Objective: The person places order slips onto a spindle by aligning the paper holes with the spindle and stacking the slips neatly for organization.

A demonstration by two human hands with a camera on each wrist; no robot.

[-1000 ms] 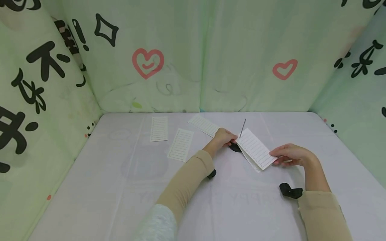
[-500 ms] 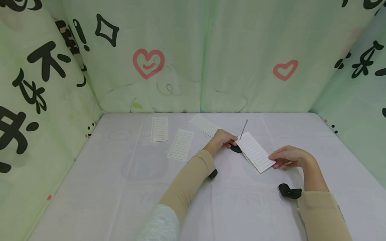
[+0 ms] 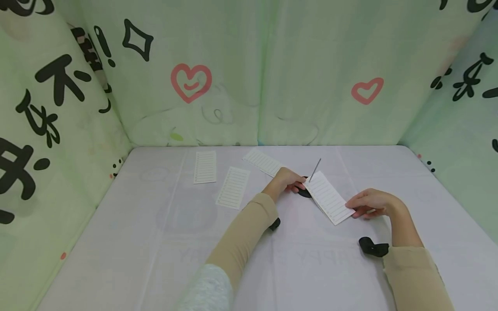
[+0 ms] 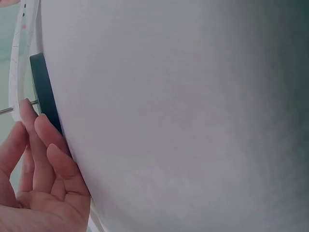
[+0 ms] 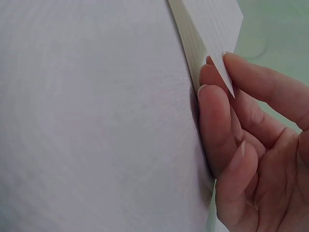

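A printed paper slip [image 3: 330, 198] slants over the tabletop, pierced near its far corner by the thin metal rod of a receipt spike [image 3: 315, 169]. The spike's round black base [image 4: 44, 89] stands on the table under the paper. My left hand [image 3: 287, 179] pinches the slip's far edge beside the rod, thumb above and fingers below. At the near right corner, my right hand [image 3: 373, 202] pinches the same slip between thumb and fingers. Beneath it, the right wrist view shows another lined slip [image 5: 186, 48] lying lower, close to the table.
Three more printed slips lie on the white-covered table [image 3: 155, 242]: one upright slip [image 3: 205, 167], one tilted slip [image 3: 232, 188] and one slip [image 3: 263, 162] partly behind my left hand. Green patterned curtains [image 3: 233, 116] enclose the back and sides.
The held slip has come down along the rod, and the gap to the slip under it has narrowed. Both hands have lowered slightly with it, still pinching. More of the rod shows above the paper.
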